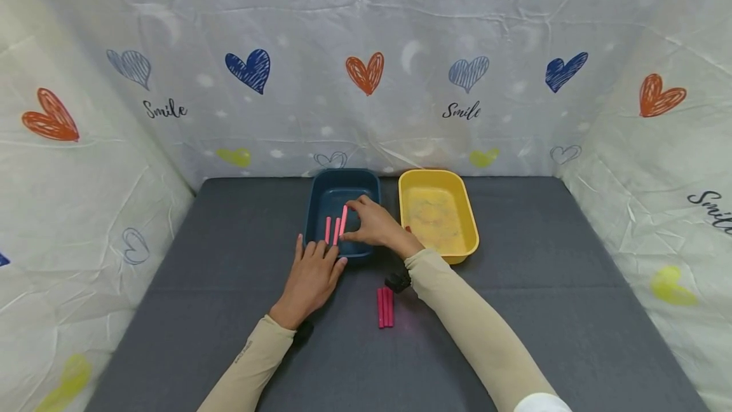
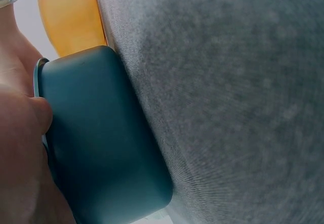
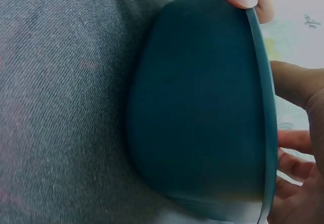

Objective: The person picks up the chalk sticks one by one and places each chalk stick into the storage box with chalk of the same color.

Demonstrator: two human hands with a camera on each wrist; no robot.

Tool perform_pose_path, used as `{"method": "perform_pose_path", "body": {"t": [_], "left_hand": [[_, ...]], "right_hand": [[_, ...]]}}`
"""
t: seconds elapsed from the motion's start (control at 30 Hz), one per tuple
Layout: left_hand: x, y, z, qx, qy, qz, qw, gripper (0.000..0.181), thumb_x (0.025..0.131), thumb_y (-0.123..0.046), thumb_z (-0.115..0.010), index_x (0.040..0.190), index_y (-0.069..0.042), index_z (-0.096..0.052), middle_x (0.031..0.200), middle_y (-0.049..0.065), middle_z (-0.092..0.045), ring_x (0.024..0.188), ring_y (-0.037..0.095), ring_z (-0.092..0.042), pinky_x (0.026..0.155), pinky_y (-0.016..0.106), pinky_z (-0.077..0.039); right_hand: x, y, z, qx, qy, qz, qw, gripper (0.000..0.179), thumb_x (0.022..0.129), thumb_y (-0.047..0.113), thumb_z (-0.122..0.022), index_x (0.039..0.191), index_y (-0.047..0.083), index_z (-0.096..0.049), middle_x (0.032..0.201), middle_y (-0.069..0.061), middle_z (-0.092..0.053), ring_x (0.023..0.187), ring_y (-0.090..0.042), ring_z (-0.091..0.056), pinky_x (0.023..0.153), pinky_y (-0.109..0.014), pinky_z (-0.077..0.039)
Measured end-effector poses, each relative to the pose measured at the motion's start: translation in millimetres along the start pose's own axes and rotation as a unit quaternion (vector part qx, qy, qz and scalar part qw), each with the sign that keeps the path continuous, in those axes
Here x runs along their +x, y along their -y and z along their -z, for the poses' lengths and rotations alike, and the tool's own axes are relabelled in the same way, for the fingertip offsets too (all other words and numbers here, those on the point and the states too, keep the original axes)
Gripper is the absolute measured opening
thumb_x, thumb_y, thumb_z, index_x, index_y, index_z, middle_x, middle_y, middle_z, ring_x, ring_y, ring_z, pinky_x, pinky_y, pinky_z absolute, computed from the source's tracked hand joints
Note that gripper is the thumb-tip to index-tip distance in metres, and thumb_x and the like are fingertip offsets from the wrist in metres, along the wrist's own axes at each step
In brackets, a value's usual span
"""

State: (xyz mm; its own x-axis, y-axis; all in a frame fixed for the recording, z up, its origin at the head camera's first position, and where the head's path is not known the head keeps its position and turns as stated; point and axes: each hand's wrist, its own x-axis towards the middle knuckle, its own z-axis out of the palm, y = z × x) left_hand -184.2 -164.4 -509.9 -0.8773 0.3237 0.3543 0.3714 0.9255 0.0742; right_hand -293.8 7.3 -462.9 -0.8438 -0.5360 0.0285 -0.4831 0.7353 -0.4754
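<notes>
My right hand (image 1: 374, 224) is over the blue plastic bin (image 1: 345, 178), pinching a slim pink stick (image 1: 344, 218) between thumb and fingertips. Two more pink sticks, a left one (image 1: 328, 229) and a middle one (image 1: 336, 231), stand out against the bin's inside, their lower ends near the left hand's fingers. My left hand (image 1: 309, 278) holds the bin's near rim, fingers over the edge and thumb against the outside wall. In the left wrist view, that thumb (image 2: 43, 114) presses at the rim of the bin (image 2: 101, 138). The right wrist view shows the bin's outer side (image 3: 202, 102).
A yellow bin (image 1: 473, 237) stands just right of the blue one; a small red thing (image 1: 408, 229) shows at its left edge, beside my right wrist. Several darker pink sticks (image 1: 385, 308) lie together on the grey cloth in front. A printed white curtain (image 1: 366, 126) hangs behind.
</notes>
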Motion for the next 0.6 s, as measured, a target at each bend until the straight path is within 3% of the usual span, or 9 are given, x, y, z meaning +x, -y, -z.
{"method": "perform_pose_path", "body": {"t": [0.27,0.6], "left_hand": [[-0.6,-0.5,0.4,-0.005,-0.003,-0.001,1.0,0.029,0.101,-0.036,-0.054,0.105,-0.009,-0.062,0.096,0.012,-0.058,0.095,0.032,-0.052,0.114,0.067,-0.024],[-0.5,0.2,-1.0,-0.006,-0.01,-0.005,0.9999,0.028,0.1,-0.036,-0.055,0.103,-0.009,-0.062,0.095,0.012,-0.058,0.095,0.032,-0.052,0.114,0.067,-0.023]], "right_hand": [[6.1,5,-4,-0.019,0.012,0.001,0.9997,0.08,0.08,0.046,-0.079,0.144,0.01,-0.048,0.141,-0.011,-0.05,0.121,-0.025,-0.058,0.105,-0.041,-0.048],[13.2,9,-7,-0.09,0.037,-0.022,0.995,0.079,0.081,0.05,-0.076,0.145,0.014,-0.048,0.145,-0.008,-0.048,0.13,-0.023,-0.052,0.108,-0.04,-0.046]]}}
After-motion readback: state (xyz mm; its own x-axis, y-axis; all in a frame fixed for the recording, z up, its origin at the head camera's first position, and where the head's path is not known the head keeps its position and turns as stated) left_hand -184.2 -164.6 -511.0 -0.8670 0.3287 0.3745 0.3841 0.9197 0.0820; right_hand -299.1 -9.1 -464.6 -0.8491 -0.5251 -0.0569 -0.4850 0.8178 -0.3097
